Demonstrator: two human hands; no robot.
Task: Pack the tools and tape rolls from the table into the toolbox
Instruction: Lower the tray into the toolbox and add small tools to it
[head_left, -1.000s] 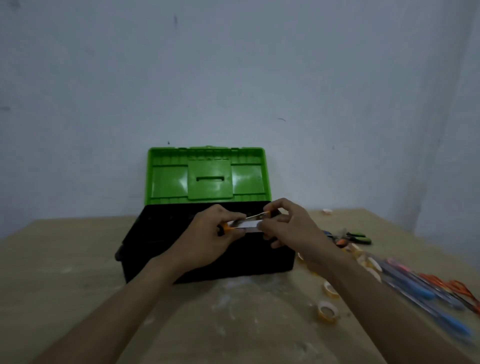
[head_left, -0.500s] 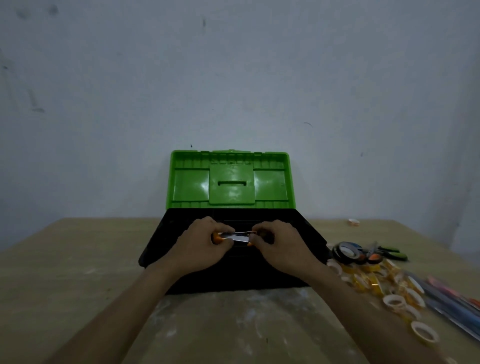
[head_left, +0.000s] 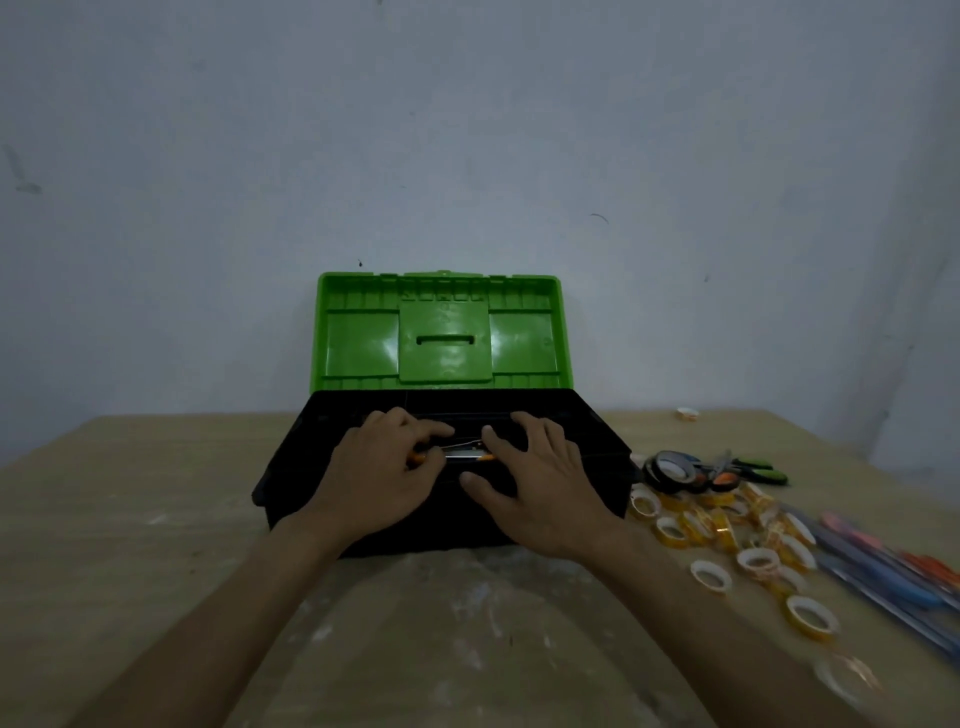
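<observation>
While my left hand (head_left: 382, 470) pinches one end of the orange-handled tool (head_left: 464, 456) at the mouth of the open toolbox (head_left: 296, 467), my right hand (head_left: 540, 486) spreads loose fingers over the other end, gripping nothing. Tape rolls (head_left: 711, 574) lie scattered on the table (head_left: 130, 519) just right of the box, beside scissors (head_left: 758, 472) and blurred pens (head_left: 883, 577).

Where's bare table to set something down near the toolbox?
Bare table lies left of the toolbox and in front of it, between the forearms. Right of it is crowded: tape rolls, a green-handled tool, blurred long tools. Over the box, the left hand grips an orange-ended tool.
</observation>
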